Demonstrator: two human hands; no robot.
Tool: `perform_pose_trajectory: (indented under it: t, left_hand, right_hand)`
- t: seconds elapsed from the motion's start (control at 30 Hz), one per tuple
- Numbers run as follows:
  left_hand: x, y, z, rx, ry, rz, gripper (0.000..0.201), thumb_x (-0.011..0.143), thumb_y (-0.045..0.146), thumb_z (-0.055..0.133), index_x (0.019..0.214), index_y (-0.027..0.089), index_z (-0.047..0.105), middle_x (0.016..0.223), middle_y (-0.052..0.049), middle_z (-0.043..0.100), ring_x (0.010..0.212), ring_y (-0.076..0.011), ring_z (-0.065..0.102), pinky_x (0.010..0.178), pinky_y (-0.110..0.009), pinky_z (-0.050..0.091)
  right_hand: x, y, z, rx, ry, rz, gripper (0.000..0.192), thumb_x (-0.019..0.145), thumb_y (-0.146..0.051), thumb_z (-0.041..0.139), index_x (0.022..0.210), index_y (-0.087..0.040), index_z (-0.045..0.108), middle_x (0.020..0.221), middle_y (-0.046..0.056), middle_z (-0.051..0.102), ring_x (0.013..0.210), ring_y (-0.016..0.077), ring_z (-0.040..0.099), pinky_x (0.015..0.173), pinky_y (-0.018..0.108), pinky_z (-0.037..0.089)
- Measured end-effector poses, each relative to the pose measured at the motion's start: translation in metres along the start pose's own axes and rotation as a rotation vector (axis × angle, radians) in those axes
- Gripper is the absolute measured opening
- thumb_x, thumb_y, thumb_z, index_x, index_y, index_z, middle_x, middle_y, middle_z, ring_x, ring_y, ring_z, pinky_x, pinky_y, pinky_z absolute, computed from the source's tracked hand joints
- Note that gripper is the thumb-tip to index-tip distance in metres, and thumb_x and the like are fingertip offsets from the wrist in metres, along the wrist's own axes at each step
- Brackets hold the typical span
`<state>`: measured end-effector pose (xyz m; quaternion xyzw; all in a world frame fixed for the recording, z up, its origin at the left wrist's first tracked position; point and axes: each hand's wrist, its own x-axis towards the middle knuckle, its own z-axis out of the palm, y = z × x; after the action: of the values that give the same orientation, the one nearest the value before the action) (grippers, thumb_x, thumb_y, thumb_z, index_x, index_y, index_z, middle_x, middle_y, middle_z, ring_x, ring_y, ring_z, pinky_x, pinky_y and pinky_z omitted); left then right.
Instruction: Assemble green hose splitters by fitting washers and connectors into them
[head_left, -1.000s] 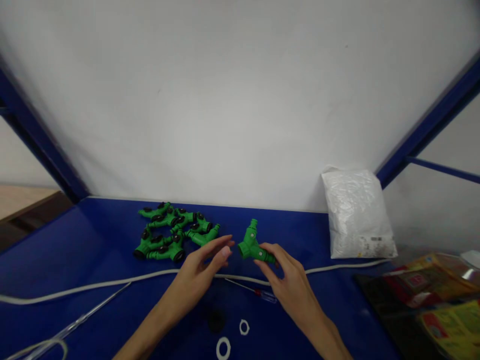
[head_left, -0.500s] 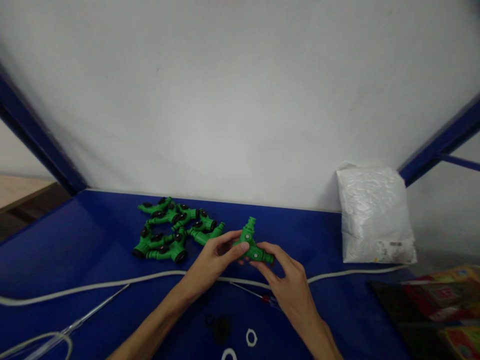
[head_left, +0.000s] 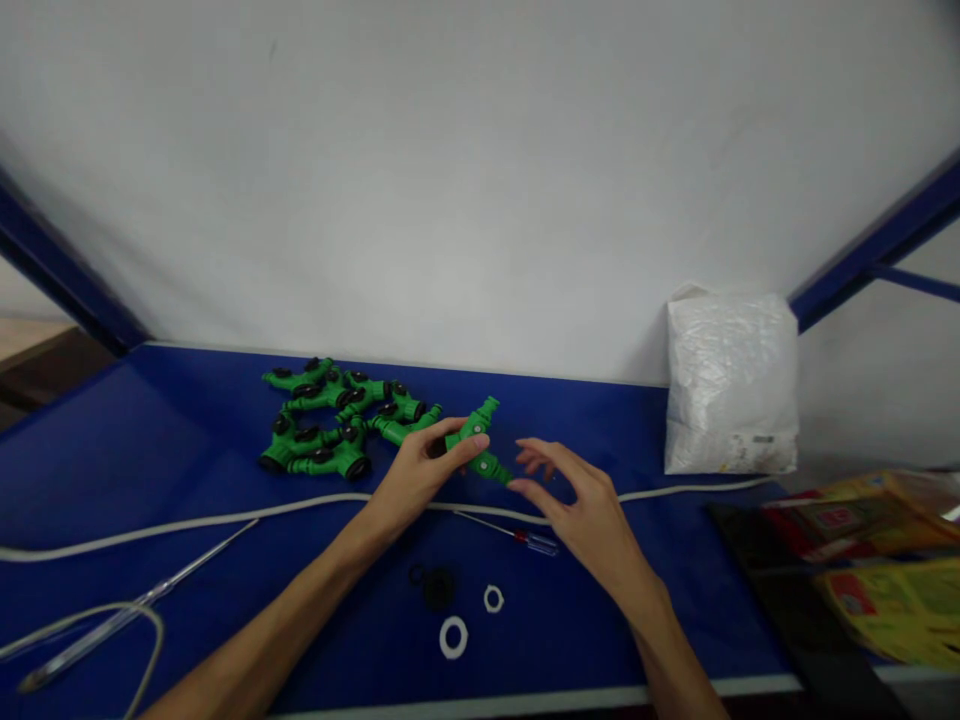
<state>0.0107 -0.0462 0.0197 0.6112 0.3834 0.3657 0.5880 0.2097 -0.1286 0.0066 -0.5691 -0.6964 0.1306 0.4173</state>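
- One green Y-shaped fitting (head_left: 477, 448) is held just above the blue table (head_left: 187, 470), near the middle of the view and tilted, one arm pointing up and to the right.
- The left hand (head_left: 420, 476) grasps it, with the thumb and fingers closed on the left part of the body.
- The right hand (head_left: 583, 502) meets its lower right end with the thumb and a fingertip; the other fingers are spread loose, and whether this is a firm pinch cannot be told.
- A pile of green fittings (head_left: 330, 425) with black caps lies on the table just left of the held one. It looks like six or seven, but they overlap too much for a sure count.
- One small screwdriver (head_left: 517, 534) with a red-and-clear handle lies under the hands.
- Two white rings (head_left: 454, 637) lie nearer the person, one larger and one smaller, and beside them sit dark ring-like pieces (head_left: 435, 586), too blurred to count.
- One white cord (head_left: 187, 527) runs across the table from left to right.
- One white plastic bag (head_left: 731, 385) leans against the wall at the right.
- Colourful packets (head_left: 885, 560) lie at the far right edge.
- One long clear tube-like tool (head_left: 135, 605) lies at the lower left.
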Motion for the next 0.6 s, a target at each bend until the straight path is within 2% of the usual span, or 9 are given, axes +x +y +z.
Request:
perform_pose_trajectory:
  t: [0.07,0.13,0.23,0.3,0.4,0.5,0.6]
  left_hand:
    - [-0.001,0.001,-0.001,0.014,0.035,0.010,0.034,0.078,0.049,0.073,0.094,0.018,0.074,0.083,0.000,0.068,0.077,-0.0158,0.057,0.069,-0.024,0.041]
    - [-0.002,0.002,-0.001,0.017,0.048,0.021,0.034,0.077,0.049,0.074,0.094,0.020,0.074,0.086,0.000,0.071,0.083,-0.0177,0.060,0.074,-0.025,0.042]
    - [-0.005,0.002,0.001,-0.009,0.016,0.018,0.033,0.078,0.049,0.073,0.092,0.019,0.074,0.088,-0.002,0.074,0.087,-0.0200,0.063,0.081,-0.028,0.043]
    - [-0.006,0.001,0.003,-0.070,-0.015,-0.004,0.034,0.079,0.049,0.072,0.093,0.017,0.073,0.089,-0.005,0.076,0.088,-0.0219,0.065,0.085,-0.032,0.045]
    - [-0.007,-0.002,0.008,-0.182,-0.053,-0.071,0.037,0.078,0.048,0.072,0.097,0.016,0.069,0.086,-0.007,0.076,0.086,-0.0240,0.068,0.084,-0.036,0.049]
    - [-0.007,-0.004,0.009,-0.259,-0.077,-0.115,0.036,0.078,0.046,0.074,0.097,0.016,0.065,0.080,-0.006,0.075,0.082,-0.0231,0.069,0.080,-0.034,0.052]
    - [-0.006,-0.004,0.009,-0.281,-0.091,-0.126,0.035,0.079,0.043,0.074,0.098,0.016,0.064,0.076,-0.003,0.073,0.078,-0.0193,0.069,0.075,-0.029,0.052]
  right_hand:
    - [-0.012,0.003,-0.023,-0.090,0.053,0.038,0.024,0.092,-0.033,0.066,0.113,-0.024,0.065,0.094,0.002,0.070,0.081,0.0177,0.065,0.078,0.030,0.053]
    - [-0.031,0.009,-0.044,-0.185,0.045,0.071,0.019,0.093,-0.034,0.063,0.109,-0.024,0.066,0.094,0.003,0.069,0.082,0.0185,0.066,0.078,0.031,0.054]
    - [-0.064,0.021,-0.062,-0.305,-0.018,0.085,0.024,0.092,-0.037,0.064,0.112,-0.025,0.067,0.107,0.007,0.070,0.096,0.0226,0.067,0.088,0.037,0.054]
    - [-0.082,0.028,-0.062,-0.357,-0.062,0.072,0.031,0.089,-0.041,0.067,0.117,-0.026,0.068,0.113,0.008,0.069,0.103,0.0261,0.066,0.092,0.042,0.054]
    - [-0.094,0.033,-0.055,-0.391,-0.101,0.033,0.032,0.088,-0.040,0.068,0.118,-0.029,0.069,0.110,0.008,0.072,0.101,0.0279,0.067,0.087,0.046,0.056]
    - [-0.090,0.029,-0.049,-0.362,-0.080,0.012,0.020,0.090,-0.034,0.065,0.107,-0.029,0.073,0.101,0.007,0.074,0.094,0.0267,0.069,0.083,0.044,0.058]
    - [-0.077,0.016,-0.050,-0.253,-0.012,0.028,0.017,0.090,-0.032,0.065,0.104,-0.027,0.073,0.099,0.007,0.074,0.092,0.0247,0.070,0.082,0.039,0.058]
